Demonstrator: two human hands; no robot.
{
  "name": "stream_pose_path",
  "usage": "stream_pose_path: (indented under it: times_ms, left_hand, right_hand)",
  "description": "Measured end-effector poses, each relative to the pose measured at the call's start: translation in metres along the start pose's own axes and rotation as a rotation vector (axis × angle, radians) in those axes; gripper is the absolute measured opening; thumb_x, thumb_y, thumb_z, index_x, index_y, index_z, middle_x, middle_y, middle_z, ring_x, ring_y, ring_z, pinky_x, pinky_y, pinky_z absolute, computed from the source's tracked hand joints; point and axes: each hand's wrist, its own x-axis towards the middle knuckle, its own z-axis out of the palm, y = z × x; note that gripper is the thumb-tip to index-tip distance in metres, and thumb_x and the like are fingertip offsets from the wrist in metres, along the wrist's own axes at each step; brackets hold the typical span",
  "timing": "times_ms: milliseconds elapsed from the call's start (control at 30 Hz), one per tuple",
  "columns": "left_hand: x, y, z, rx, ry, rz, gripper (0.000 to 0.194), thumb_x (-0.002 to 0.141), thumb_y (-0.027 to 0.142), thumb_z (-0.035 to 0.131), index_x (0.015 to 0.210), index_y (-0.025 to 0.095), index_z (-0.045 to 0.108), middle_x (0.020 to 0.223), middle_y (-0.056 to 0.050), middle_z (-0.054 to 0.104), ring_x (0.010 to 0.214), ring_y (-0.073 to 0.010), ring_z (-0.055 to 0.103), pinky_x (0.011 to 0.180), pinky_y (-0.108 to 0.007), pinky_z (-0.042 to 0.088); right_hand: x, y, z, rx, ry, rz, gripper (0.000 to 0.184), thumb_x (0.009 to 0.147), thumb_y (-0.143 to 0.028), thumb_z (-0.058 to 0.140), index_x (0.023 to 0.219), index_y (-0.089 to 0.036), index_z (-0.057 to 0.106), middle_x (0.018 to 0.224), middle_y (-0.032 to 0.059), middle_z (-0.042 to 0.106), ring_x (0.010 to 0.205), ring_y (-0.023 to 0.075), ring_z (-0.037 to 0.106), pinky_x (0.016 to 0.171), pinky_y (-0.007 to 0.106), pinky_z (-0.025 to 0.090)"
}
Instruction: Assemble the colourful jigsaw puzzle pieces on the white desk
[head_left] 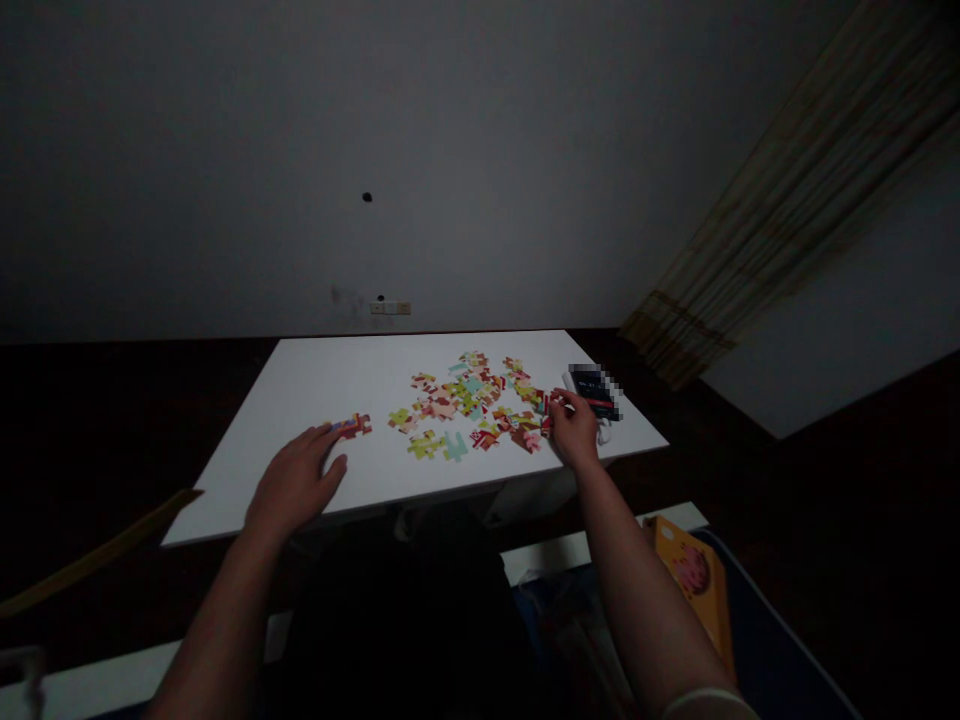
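Observation:
My left hand (296, 478) lies on the left part of the white table (255, 420), palm down. Its fingers are stretched out, and the fingertips touch a short strip of joined jigsaw puzzle pieces (356, 427) in purple and reddish brown. Loose green, pink, red and pale blue jigsaw pieces (469, 395) are heaped and scattered across the middle. At the right side of this heap, my right hand (574, 428) is closed in a pinch on a red puzzle piece (547, 412), partly hidden by the fingers.
Just beyond my right hand lies a dark, partly pixelated object (596, 392) with a white cable (604, 431) beside it. An orange box (694, 580) rests below the table at right. A wall with sockets (390, 308) stands behind; a curtain (720, 290) hangs at right.

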Motion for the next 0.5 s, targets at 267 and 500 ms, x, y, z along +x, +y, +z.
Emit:
stream_pose_path:
  times_ms: [267,500]
  left_hand:
    - [-0.0005,0.0,0.0005,0.009,0.001,0.019,0.053,0.104,0.046,0.054,0.15,0.026,0.07,0.157,-0.014,0.07,0.148,-0.0378,0.064,0.125,-0.061,0.05]
    - [-0.003,0.005,-0.0006,0.029,0.011,0.004,0.055,0.104,0.044,0.054,0.152,0.022,0.07,0.158,-0.015,0.069,0.148,-0.0367,0.063,0.127,-0.057,0.049]
  right_hand:
    - [-0.0045,0.0022,0.0003,0.039,-0.025,0.131,0.048,0.09,-0.059,0.069,0.117,-0.02,0.07,0.077,0.0008,0.073,0.06,0.021,0.06,0.063,0.033,0.049]
    - [-0.0024,-0.0005,0.0,0.04,0.101,-0.009,0.058,0.092,-0.055,0.065,0.136,-0.019,0.071,0.122,0.014,0.079,0.103,0.0277,0.074,0.099,0.047,0.057]
